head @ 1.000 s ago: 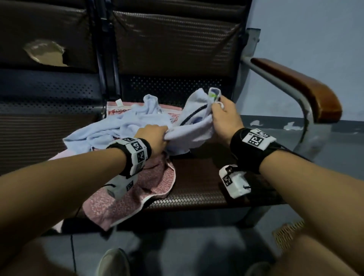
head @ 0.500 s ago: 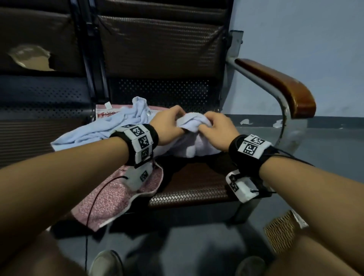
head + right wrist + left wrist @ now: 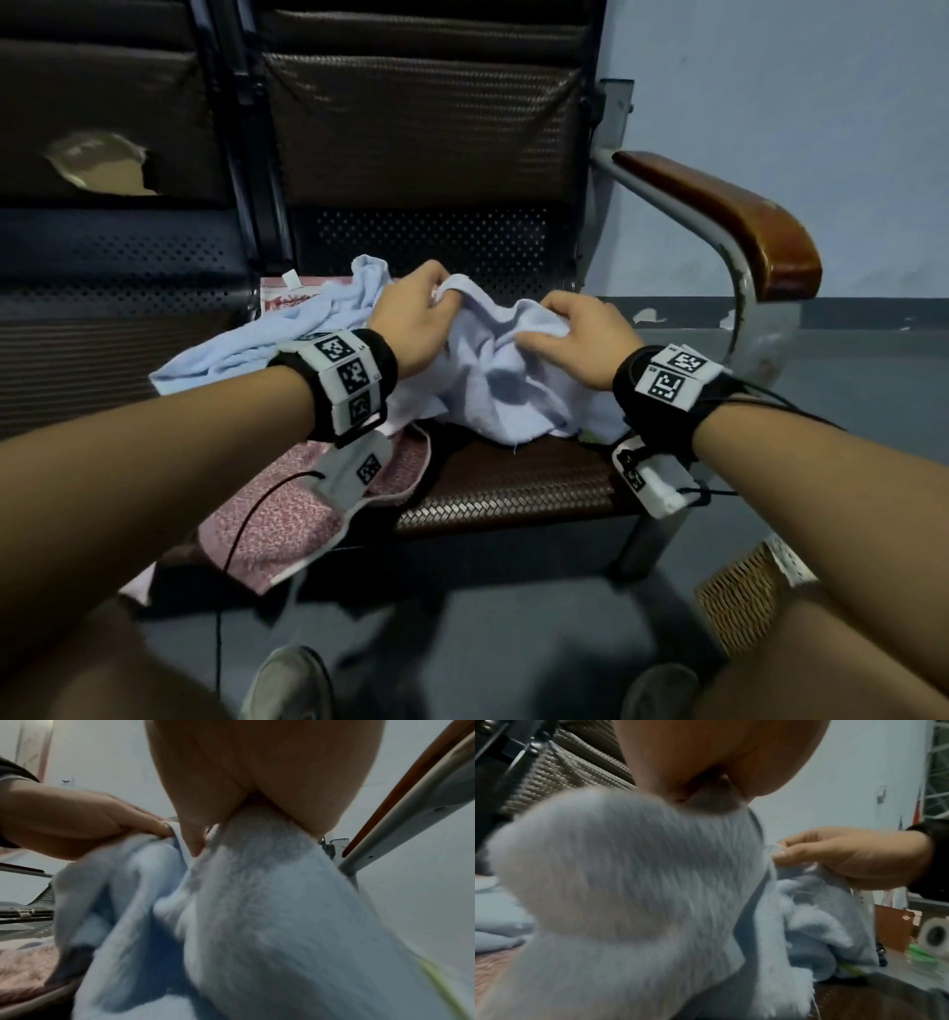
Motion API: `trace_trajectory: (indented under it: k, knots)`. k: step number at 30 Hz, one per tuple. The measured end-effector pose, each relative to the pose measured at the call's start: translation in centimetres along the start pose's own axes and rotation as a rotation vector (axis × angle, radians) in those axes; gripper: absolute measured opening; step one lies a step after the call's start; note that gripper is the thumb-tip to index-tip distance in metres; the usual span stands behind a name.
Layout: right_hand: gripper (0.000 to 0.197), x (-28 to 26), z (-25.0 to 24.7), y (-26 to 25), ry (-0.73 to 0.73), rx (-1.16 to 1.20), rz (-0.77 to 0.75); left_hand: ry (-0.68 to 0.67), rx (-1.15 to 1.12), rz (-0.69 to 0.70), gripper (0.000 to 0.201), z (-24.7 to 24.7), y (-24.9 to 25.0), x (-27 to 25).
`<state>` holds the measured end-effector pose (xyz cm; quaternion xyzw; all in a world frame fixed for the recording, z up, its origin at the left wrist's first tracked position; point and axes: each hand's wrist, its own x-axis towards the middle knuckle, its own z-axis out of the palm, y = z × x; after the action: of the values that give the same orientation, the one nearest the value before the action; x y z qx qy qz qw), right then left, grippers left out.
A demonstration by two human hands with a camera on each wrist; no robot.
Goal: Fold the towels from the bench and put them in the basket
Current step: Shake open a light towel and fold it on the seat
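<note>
I'm gripping the crumpled pale-blue terry towel with both hands over the brown woven bench seat: my left hand is bunching its far edge, my right hand is pinching its right-hand fold.

I can't make out the left hand fingertips, buried in blurred pale blue towel. The basket is half hidden behind my right forearm.

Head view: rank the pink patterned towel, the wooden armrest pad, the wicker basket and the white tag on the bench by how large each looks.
1. pink patterned towel, partly covered
2. wooden armrest pad
3. wicker basket, though an arm hides much of it, so unsure against the pad
4. white tag
</note>
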<state>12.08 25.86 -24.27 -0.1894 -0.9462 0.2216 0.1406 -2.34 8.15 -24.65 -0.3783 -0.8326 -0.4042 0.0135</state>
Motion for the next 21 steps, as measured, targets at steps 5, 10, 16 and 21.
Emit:
trace_trajectory:
  k: [5,10,16,21]
  knots:
    - [0.027,-0.1,0.3,-1.4,0.1,0.136,-0.019,0.022,0.082,0.007,0.038,0.4,1.0,0.2]
    - [0.012,-1.1,-0.6,-2.6,0.12,0.251,-0.195,0.034,-0.122,-0.347,0.039,-0.3,1.0,1.3]
    - [0.032,-2.0,-0.2,-4.2,-0.17,-0.045,-0.282,-0.045,-0.542,-0.329,0.012,-0.6,2.9,0.7]
    - [0.051,-1.6,1.6,-4.9,-0.225,0.126,-0.056,-0.135,-0.642,-0.335,0.027,-0.4,4.9,0.1]
